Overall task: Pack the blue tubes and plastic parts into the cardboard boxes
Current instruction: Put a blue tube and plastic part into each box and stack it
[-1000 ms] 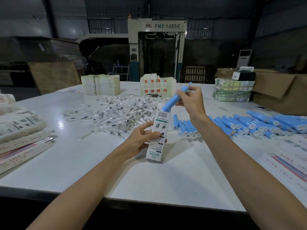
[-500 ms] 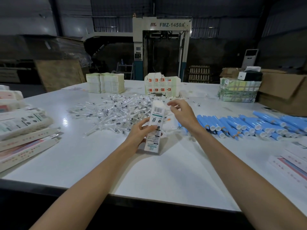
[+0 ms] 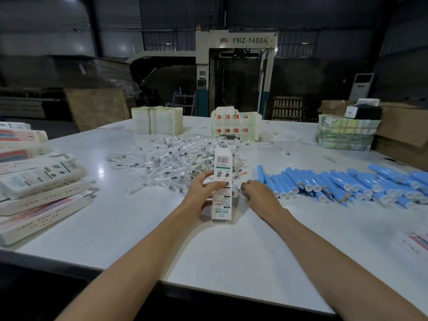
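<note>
My left hand [image 3: 203, 188] grips a tall white cardboard box [image 3: 222, 181] that stands upright on the white table [image 3: 139, 228], barcode side toward me. Just right of the box, my right hand [image 3: 258, 192] rests low on the table with its fingertips pinched on a thin clear-wrapped plastic part [image 3: 239, 192]. A big loose pile of these plastic parts [image 3: 180, 161] lies behind the box. Several blue tubes [image 3: 347, 184] lie in a row to the right of my right hand. No tube shows above the box top.
Flat white cartons [image 3: 41, 179] are stacked at the left edge, and more cartons [image 3: 416, 242] lie at the near right. Stacks of printed cartons [image 3: 157, 122] [image 3: 236, 123] and a bundled stack [image 3: 345, 133] stand at the back. A brown box [image 3: 403, 133] sits far right.
A second ago my right hand was pushing a blue tube into the box top. The tube is now out of sight and that hand has dropped to the table beside the box.
</note>
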